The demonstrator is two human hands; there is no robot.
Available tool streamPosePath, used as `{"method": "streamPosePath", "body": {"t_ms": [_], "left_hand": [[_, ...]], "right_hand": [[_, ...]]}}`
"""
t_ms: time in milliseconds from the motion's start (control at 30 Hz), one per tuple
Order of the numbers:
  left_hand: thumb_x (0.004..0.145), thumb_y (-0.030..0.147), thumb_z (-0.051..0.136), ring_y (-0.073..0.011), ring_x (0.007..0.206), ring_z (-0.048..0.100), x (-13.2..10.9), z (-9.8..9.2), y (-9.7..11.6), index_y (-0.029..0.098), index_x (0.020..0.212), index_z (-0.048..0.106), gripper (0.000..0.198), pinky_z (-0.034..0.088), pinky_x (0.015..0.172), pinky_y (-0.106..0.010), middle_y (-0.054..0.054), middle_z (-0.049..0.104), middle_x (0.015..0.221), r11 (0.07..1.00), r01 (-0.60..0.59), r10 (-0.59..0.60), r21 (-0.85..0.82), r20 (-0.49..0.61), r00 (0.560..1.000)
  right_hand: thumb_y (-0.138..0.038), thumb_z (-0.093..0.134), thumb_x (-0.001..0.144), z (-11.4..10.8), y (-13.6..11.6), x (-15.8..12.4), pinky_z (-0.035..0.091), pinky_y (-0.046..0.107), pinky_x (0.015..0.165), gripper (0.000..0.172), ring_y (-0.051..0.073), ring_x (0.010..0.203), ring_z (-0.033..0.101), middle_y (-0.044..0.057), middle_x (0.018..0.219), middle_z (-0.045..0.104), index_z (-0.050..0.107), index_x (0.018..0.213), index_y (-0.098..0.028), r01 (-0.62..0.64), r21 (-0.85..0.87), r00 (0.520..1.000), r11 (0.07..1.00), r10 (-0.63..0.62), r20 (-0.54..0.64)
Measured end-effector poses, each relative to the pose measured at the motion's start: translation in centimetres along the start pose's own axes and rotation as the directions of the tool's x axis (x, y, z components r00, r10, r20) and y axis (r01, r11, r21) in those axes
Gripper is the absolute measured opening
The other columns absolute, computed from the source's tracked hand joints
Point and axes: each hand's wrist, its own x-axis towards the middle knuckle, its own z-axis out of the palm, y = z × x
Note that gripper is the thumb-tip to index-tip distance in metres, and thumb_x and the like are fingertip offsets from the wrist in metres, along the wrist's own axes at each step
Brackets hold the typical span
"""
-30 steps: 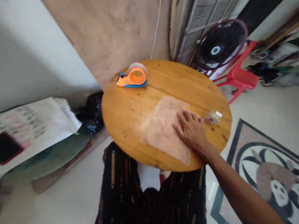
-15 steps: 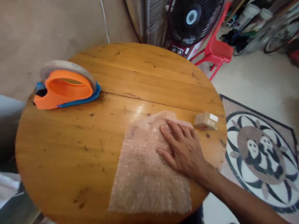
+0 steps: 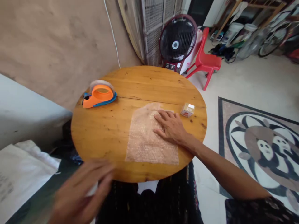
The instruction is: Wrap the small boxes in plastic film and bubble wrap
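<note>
A sheet of bubble wrap (image 3: pixel 144 137) lies flat on the round wooden table (image 3: pixel 93 130). My right hand (image 3: pixel 170 126) rests palm down on its upper right part, fingers spread. Blurred by motion, my left hand (image 3: pixel 81 189) is in the air at the table's lower left edge, its fingers stretched out and thumb apart, with no object visible in it. Just beyond my right hand sits a small cardboard box (image 3: pixel 187 109) with a white label on top. An orange and blue tape dispenser (image 3: pixel 100 95) with a large tape roll stands at the table's far left.
Behind the table are a fan (image 3: pixel 177 40) and a red plastic chair (image 3: pixel 207 60). A white sack (image 3: pixel 23 168) lies at the left, below the wall (image 3: pixel 58 37). On the right, the floor bears a panda design (image 3: pixel 266 149). Buckets and a bicycle (image 3: pixel 275 37) stand farther back.
The view has pulled back, so the table looks smaller. My left hand has come into view at the lower left. My right hand stays on the bubble wrap.
</note>
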Motion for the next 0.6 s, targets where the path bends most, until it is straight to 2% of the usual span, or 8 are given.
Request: {"method": "streamPosePath", "body": {"t_ms": [67,133,200,267,333,400,500,600], "left_hand": [[0.091,0.006,0.054,-0.0209,0.104,0.066,4.2,4.2,-0.4,0.023,0.123,0.064,0.037,0.058,0.093,-0.037,-0.007,0.071,0.108,0.985,-0.157,0.164,-0.064,0.127,0.978],[0.093,0.01,0.052,-0.0232,0.111,0.063,8.3,8.7,-1.6,0.018,0.114,0.067,0.027,0.057,0.097,-0.039,-0.01,0.07,0.112,0.958,-0.277,0.285,-0.069,0.162,0.945],[0.094,0.016,0.053,-0.0253,0.115,0.061,11.3,12.3,-3.4,0.016,0.109,0.068,0.021,0.054,0.1,-0.043,-0.011,0.068,0.117,0.946,-0.317,0.323,-0.06,0.21,0.923],[0.092,0.022,0.057,-0.0263,0.111,0.062,12.8,14.3,-5.1,0.016,0.1,0.069,0.015,0.053,0.098,-0.045,-0.011,0.068,0.115,0.952,-0.299,0.307,-0.069,0.218,0.926],[0.09,0.027,0.06,-0.0264,0.11,0.061,13.1,15.1,-6.2,0.016,0.099,0.068,0.016,0.052,0.097,-0.046,-0.012,0.067,0.115,0.963,-0.256,0.269,-0.087,0.219,0.938],[0.089,0.031,0.062,-0.0272,0.114,0.059,12.9,15.0,-6.8,0.016,0.102,0.067,0.021,0.049,0.101,-0.047,-0.012,0.065,0.118,0.968,-0.229,0.248,-0.105,0.241,0.938],[0.086,0.037,0.065,-0.0284,0.121,0.056,12.6,14.6,-7.2,0.018,0.112,0.064,0.032,0.048,0.102,-0.046,-0.013,0.06,0.128,0.971,-0.208,0.237,-0.121,0.331,0.913],[0.085,0.039,0.064,-0.0281,0.125,0.054,12.7,14.3,-7.5,0.02,0.126,0.058,0.045,0.052,0.096,-0.042,-0.013,0.055,0.137,0.98,-0.158,0.193,-0.118,0.426,0.884]], "right_hand": [[-0.061,0.048,0.094,0.0,0.1,-0.1,0.033,0.047,0.097,0.06,0.034,0.124,0.043,0.013,0.15,0.047,0.051,0.138,-0.02,0.003,0.01,1.0,1.0,-0.003,0.0],[-0.056,0.05,0.094,0.1,0.3,-0.1,0.034,0.047,0.097,0.057,0.033,0.124,0.044,0.013,0.151,0.046,0.051,0.139,-0.02,-0.003,0.028,1.0,1.0,0.003,-0.003],[-0.051,0.051,0.093,0.3,0.6,-0.1,0.034,0.047,0.098,0.056,0.033,0.127,0.043,0.013,0.151,0.046,0.051,0.139,-0.019,-0.001,0.06,1.0,0.998,0.002,-0.009],[-0.048,0.052,0.092,0.4,1.0,0.0,0.034,0.048,0.099,0.056,0.033,0.129,0.042,0.014,0.151,0.047,0.051,0.139,-0.018,0.01,0.104,1.0,0.995,-0.009,-0.012],[-0.05,0.053,0.091,0.3,1.4,0.1,0.035,0.048,0.099,0.06,0.033,0.129,0.043,0.016,0.15,0.048,0.05,0.14,-0.016,0.018,0.148,1.0,0.989,-0.017,-0.007],[-0.051,0.056,0.09,0.0,2.0,0.3,0.036,0.05,0.1,0.064,0.034,0.128,0.044,0.017,0.149,0.048,0.05,0.141,-0.014,0.03,0.188,0.999,0.982,-0.032,0.006],[-0.05,0.059,0.089,-0.4,3.2,0.6,0.037,0.052,0.105,0.065,0.034,0.129,0.046,0.017,0.148,0.05,0.049,0.143,-0.014,0.065,0.275,0.996,0.959,-0.077,0.035],[-0.041,0.055,0.094,-0.5,4.5,1.0,0.038,0.053,0.11,0.054,0.031,0.133,0.047,0.016,0.145,0.054,0.051,0.142,-0.017,0.037,0.376,0.998,0.926,-0.054,0.033]]}}
